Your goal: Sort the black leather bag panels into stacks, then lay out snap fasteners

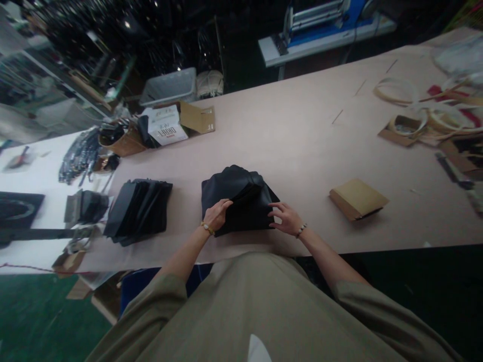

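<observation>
In front of me on the table lies a black leather-like piece [247, 213], folded, with a raised flap over its middle. My left hand [216, 215] is closed on the near left edge of this flap, thumb and fingers pinching it. On the other side my right hand [287, 219] has its fingers apart, with the tips at the right edge of the black piece. What lies beneath the flap is hidden. To the left stands a stack of black pieces [138, 208], their edges fanned out. A brown cardboard box [357, 198] sits to the right.
Along the far left edge are an opened carton [166, 125], a brown bin [124, 141] and a bundle of dark plastic-wrapped parts [79, 156]. Rolls of pale strip [449, 118] and small boxes lie at the right. Beyond the table stand a grey crate [169, 85] and a blue machine [328, 22].
</observation>
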Tool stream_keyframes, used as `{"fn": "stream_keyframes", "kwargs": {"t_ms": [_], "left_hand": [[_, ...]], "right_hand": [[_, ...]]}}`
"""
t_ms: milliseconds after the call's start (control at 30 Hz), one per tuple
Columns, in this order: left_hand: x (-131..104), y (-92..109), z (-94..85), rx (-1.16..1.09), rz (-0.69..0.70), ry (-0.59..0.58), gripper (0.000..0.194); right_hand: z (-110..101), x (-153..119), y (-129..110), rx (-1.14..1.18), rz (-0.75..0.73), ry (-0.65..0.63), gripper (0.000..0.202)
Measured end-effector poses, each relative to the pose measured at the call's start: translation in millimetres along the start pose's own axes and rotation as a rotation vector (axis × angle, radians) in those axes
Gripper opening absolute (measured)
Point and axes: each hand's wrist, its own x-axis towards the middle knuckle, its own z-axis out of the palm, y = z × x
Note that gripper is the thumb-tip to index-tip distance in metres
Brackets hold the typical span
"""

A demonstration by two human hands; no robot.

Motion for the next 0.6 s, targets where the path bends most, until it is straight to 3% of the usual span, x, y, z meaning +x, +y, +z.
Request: {"fn": "stream_keyframes", "kwargs": {"t_ms": [167, 267, 467, 600], "left_hand": [[-1.6, -5.8, 5.6, 0.036, 0.003, 0.007, 0.046], [-1.6, -3.2, 1.6, 0.11, 0.02, -0.057, 0.047], [0.9, 10.1, -19.6, 0.121, 0.068, -0.126, 0.028], [3.0, 10.0, -20.9, 0.078, 0.059, -0.111, 0.031]], "right_hand": [[6.6, -5.6, 6.9, -0.058, -0.013, 0.017, 0.008], [-3.4, 17.7, -1.5, -0.038, 0.029, 0.087, 0.014], [-33.3, 80.7, -30.0, -0.057, 0.076, 0.246, 0.013], [-31.2, 82.3, -36.9, -0.066, 0.053, 0.394, 0.012]]}}
